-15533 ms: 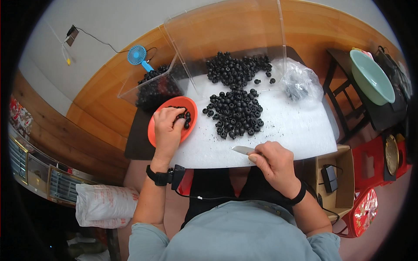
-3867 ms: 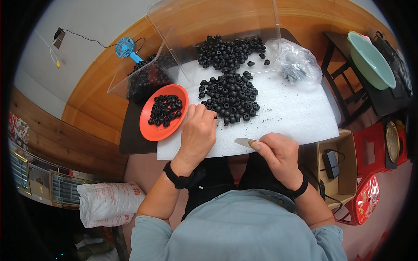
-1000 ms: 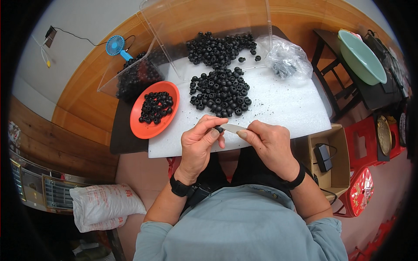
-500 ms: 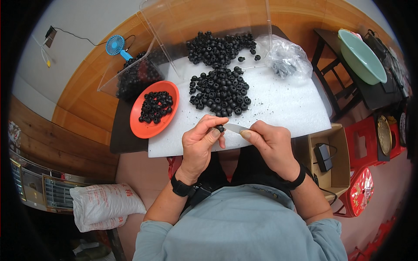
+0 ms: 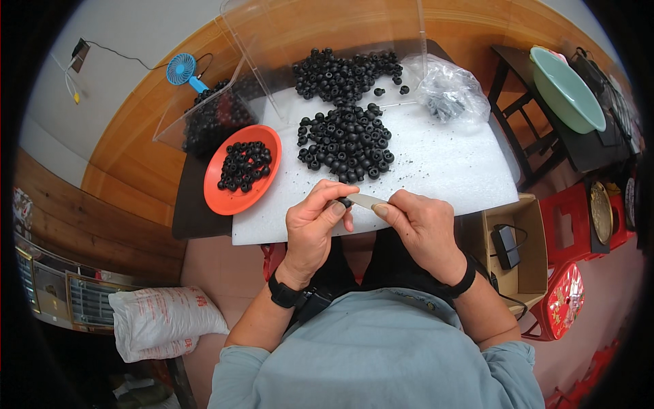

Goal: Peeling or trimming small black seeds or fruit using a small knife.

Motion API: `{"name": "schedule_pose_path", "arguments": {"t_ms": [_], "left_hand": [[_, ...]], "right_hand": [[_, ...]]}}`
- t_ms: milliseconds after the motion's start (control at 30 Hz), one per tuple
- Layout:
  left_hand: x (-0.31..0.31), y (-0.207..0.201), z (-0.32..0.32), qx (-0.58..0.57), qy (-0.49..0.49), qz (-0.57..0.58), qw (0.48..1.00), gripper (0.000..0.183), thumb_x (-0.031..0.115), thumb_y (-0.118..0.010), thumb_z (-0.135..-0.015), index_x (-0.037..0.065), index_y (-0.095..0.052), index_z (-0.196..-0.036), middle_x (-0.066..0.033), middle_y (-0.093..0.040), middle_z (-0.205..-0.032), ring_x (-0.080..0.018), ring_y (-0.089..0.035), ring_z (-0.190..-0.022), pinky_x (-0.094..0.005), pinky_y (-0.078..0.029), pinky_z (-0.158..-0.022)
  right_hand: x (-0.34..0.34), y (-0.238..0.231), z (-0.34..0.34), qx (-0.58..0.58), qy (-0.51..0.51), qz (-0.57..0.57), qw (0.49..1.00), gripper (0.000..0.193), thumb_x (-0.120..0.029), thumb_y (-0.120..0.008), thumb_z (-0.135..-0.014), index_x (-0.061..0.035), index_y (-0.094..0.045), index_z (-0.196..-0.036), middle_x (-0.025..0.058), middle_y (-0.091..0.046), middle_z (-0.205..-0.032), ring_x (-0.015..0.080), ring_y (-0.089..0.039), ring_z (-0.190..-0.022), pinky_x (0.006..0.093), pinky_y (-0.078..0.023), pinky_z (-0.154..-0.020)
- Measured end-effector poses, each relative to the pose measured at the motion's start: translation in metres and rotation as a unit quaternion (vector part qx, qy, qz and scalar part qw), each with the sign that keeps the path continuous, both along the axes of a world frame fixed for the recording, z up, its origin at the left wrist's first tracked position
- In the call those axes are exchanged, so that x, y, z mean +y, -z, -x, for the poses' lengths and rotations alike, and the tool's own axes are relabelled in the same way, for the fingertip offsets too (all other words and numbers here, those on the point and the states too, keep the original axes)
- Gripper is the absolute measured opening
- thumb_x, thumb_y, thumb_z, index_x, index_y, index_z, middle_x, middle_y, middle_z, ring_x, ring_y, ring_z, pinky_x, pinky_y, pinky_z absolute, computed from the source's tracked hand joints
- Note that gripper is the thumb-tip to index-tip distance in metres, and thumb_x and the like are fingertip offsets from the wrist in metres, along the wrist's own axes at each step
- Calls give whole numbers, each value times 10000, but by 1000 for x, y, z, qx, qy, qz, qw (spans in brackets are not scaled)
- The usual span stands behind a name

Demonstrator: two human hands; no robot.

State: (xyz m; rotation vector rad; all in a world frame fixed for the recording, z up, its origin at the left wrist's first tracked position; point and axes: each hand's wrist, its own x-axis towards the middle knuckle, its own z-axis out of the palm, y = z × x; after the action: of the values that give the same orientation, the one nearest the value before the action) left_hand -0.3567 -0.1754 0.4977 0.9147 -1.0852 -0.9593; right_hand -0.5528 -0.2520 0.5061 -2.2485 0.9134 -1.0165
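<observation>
Between the thumb and fingers of my left hand [image 5: 315,217] is a small round black part [image 5: 345,202], mostly covered by the fingertips. My right hand [image 5: 424,221] grips a knife, its handle hidden in the fingers; the short, pale knife blade [image 5: 366,200] points left and meets the black part. Both hands are above the near edge of a white foam sheet [image 5: 449,177]. Just beyond them lies a heap of similar black parts [image 5: 347,140], rounded and with holes. At the left, an orange-red plate [image 5: 216,194] carries more of these parts.
A clear plastic box [image 5: 272,102] lies behind, with more black parts [image 5: 344,71] inside. Beside it sits a clear plastic bag [image 5: 453,92]. A blue fan [image 5: 182,69] stands at the back left. Right are a cardboard box [image 5: 535,262], red stool [image 5: 564,300] and green basin [image 5: 569,92].
The knife blade has shifted slightly left and tilted against the black part, with my right hand following. My left hand keeps its hold almost unmoved.
</observation>
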Motion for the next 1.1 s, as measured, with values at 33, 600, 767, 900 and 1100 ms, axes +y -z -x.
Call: {"name": "schedule_pose_path", "arguments": {"t_ms": [33, 600, 767, 900, 1100], "left_hand": [[0, 0, 0, 4, -1, -3, 1000, 251, -14, -576, -1024, -85, -682, -1239, -88, -589, -1099, -156, -607, -841, -261, -534, -764], [12, -66, -62, -340, -314, 26, 886, 227, -39, -600, -966, -26, -719, -1158, -30, -620, -1023, -99, -572, -712, -234, -491, -679], [2, -72, -84, -588, -336, 52, 734, 230, -21, -718, -844, 34, -751, -1066, -77, -645, -1053, -221, -594, -952, -341, -502, -854], [-16, -42, -40, -582, -263, 83, 764, 188, 31, -808, -777, 25, -714, -939, -80, -633, -930, -260, -577, -928, -381, -470, -833], [-34, -16, -10, -578, -242, 43, 778, 189, 52, -799, -794, 17, -706, -955, -86, -601, -853, -267, -577, -877, -380, -481, -726]], "right_hand": [[0, 0, 0, 5, 0, 3, 1000, 359, -359, -684, -991, -80, -645, -768, 110, -613, -597, 303, -613, -512, 411, -431, -480], [-7, 13, 17, -205, -91, -195, 955, 290, -265, -710, -997, -9, -704, -861, 51, -515, -592, 126, -450, -539, 299, -371, -521], [-8, 14, 17, -202, -89, -171, 960, 292, -261, -711, -1000, -4, -704, -863, 46, -505, -585, 119, -448, -540, 294, -368, -518], [-7, 13, 17, -196, -87, -171, 962, 278, -251, -716, -992, -4, -708, -866, 60, -521, -588, 123, -467, -537, 302, -381, -517], [-6, 13, 16, -194, -80, -151, 966, 266, -242, -720, -984, -2, -713, -870, 73, -550, -597, 134, -488, -529, 310, -395, -516]]}}
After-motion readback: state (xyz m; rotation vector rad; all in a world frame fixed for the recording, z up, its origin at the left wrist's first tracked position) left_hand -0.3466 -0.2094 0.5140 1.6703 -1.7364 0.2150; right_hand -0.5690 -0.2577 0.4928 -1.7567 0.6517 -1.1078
